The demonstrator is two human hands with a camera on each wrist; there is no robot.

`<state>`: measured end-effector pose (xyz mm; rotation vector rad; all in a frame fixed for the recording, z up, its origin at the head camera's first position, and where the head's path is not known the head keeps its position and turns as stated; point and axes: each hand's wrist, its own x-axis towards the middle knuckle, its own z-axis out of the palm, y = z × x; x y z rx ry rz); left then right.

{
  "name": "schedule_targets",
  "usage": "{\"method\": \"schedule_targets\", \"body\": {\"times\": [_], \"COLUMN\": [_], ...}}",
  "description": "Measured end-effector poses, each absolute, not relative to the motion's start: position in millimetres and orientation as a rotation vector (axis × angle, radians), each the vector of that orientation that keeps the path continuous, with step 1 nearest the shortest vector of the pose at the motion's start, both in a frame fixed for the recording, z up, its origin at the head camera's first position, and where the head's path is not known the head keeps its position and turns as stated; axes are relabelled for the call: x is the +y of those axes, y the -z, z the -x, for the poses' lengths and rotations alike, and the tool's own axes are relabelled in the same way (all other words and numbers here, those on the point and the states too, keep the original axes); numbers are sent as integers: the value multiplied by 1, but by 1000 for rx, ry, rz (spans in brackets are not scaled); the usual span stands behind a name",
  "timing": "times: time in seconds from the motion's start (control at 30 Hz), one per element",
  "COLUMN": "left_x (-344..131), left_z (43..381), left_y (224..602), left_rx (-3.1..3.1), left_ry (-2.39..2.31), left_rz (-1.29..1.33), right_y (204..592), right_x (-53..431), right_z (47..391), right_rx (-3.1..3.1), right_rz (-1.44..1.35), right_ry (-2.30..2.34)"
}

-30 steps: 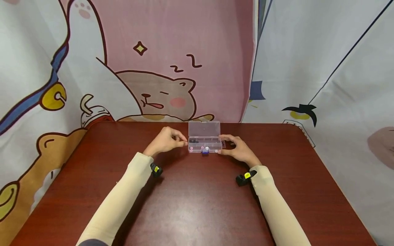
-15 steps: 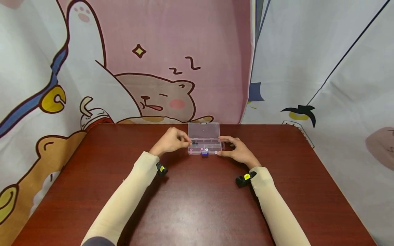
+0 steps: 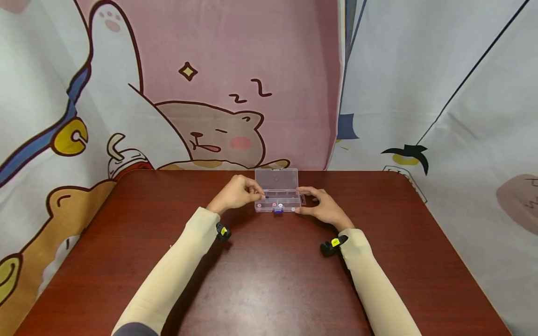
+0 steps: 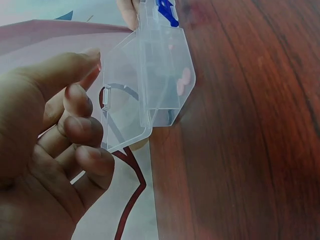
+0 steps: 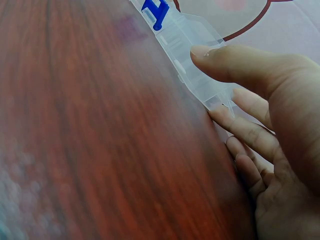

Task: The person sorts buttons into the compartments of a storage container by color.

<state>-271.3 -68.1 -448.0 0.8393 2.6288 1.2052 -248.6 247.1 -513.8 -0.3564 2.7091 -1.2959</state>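
Note:
A small clear plastic compartment box [image 3: 287,202] stands on the table with its lid [image 3: 276,178] raised at the back. A blue latch [image 3: 278,211] sits at its front. Several small pink and white pieces [image 3: 274,205] lie in the front row, and a dark piece [image 3: 266,197] shows behind them. My left hand [image 3: 237,191] reaches over the box's left end, thumb and forefinger tips close together, other fingers curled. I cannot tell whether a small piece is between those tips. My right hand [image 3: 321,205] grips the box's right end between thumb and fingers.
The box stands near the far edge of a dark red-brown wooden table [image 3: 260,280]. Behind the table hangs a cloth [image 3: 302,93] printed with cartoon animals. Each wrist wears a black camera, such as the right wrist camera [image 3: 329,247].
My left hand has moved right, from beside the box to over its left compartments, partly covering the dark pieces there. The right hand keeps its grip on the box, and the head view has shifted slightly.

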Motion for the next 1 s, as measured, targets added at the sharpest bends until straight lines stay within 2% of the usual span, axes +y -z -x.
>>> {"method": "schedule_targets", "body": {"times": [0.5, 1.0], "left_x": [-70, -94], "left_z": [266, 261], "left_y": [445, 434], "left_rx": [2643, 2765], "left_ry": [-1169, -1006], "left_rz": [-851, -917], "right_y": [513, 512], "right_x": [248, 247], "right_z": [248, 246], "right_rx": [2687, 2692], "right_rz": [348, 354], "right_ry": [1325, 1322]}}
